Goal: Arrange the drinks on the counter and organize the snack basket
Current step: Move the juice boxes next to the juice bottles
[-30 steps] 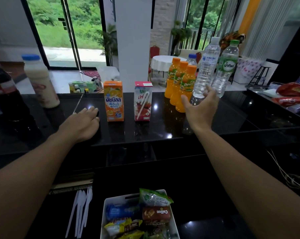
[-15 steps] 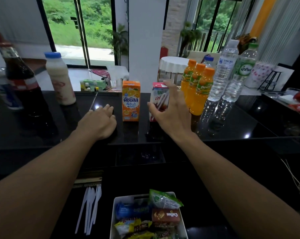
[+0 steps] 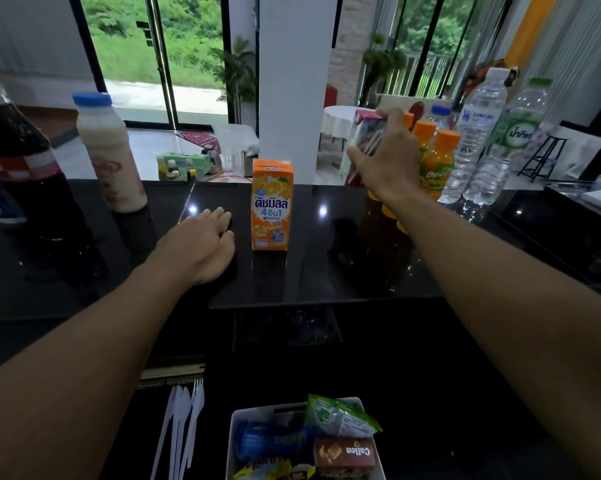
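Drinks sit along a black counter point(image 3: 326, 271), and one is in hand. Right hand point(image 3: 384, 161) is clamped on the red-and-white carton point(image 3: 363, 129), fingers curled over its top edge and thumb on the near side. The carton seems to be held above the counter, just left of the three orange juice bottles point(image 3: 437, 164). Its long axis is close to vertical with the top leaning slightly right. The face carrying the white straw is turned toward the camera, and the lower end is partly hidden behind the hand. Left hand point(image 3: 198, 247) rests palm down on the counter, fingers relaxed and holding nothing, just left of the orange carton point(image 3: 272, 206). That carton stands upright with its printed front facing the camera. Two clear water bottles point(image 3: 475, 140) stand upright right of the juice bottles. At far left are a milky bottle with a blue cap point(image 3: 110, 154) and a dark cola bottle point(image 3: 18, 161), both upright. Below the counter edge, the white snack basket point(image 3: 235, 441) holds mixed packets, with white plastic forks point(image 3: 181, 434) lying to its left.
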### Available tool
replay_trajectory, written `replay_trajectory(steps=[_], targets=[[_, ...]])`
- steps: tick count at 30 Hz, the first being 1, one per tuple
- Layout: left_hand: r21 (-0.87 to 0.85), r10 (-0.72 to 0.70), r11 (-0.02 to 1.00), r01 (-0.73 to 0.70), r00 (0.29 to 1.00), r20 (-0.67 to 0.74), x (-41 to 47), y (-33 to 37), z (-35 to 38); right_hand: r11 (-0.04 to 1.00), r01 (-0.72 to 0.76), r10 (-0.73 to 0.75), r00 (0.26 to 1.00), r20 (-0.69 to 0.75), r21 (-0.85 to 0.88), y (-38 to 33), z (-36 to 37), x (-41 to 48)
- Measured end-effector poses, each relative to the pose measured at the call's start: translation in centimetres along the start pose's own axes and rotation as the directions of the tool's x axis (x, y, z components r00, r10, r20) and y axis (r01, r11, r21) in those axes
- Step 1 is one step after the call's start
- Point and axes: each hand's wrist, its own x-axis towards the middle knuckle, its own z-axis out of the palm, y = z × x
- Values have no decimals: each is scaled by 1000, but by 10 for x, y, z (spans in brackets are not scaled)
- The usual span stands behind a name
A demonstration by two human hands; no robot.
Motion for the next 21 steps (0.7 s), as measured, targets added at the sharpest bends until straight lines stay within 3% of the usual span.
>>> replay_trajectory(steps=[4,21], targets=[[-8,5,1000,-5,1000,-16,1,-1,1,998,-50,49,998,38,29,9,19,2],[-15,-16,1000,16,1000,-12,0,1,-1,978,-46,57,997,52,-202,23,59,-36]])
